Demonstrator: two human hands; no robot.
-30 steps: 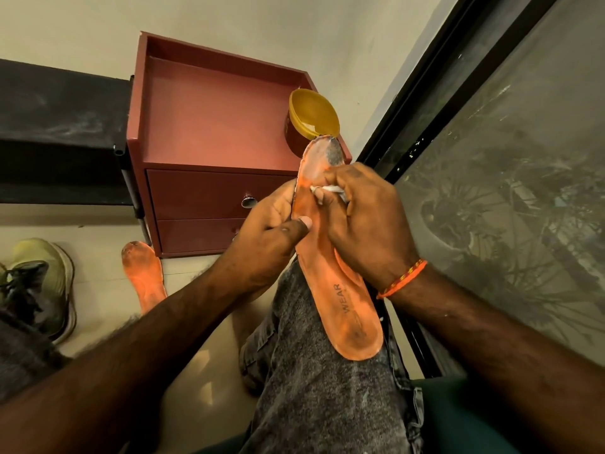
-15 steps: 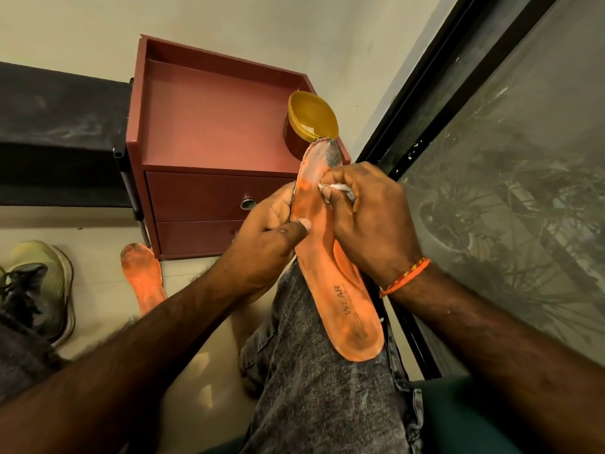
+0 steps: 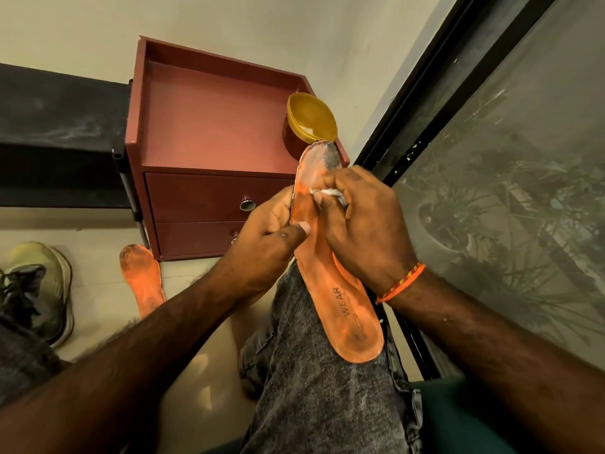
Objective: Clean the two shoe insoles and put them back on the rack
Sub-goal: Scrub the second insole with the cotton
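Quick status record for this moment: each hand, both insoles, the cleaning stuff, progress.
left hand: grips insole edge, thumb on top
right hand: pinches white cloth against insole
held insole: orange, lies along grey-trousered leg, toe end whitish and grimy
second insole: on floor beside red cabinet, dirty
yellow tub: open, on cabinet top
progress: first insole mid-clean; neither racked

One orange insole marked WEAR lies lengthwise along a jeans-clad thigh, toe grimy and smeared white. The second insole, dirty-toed, lies on the floor.
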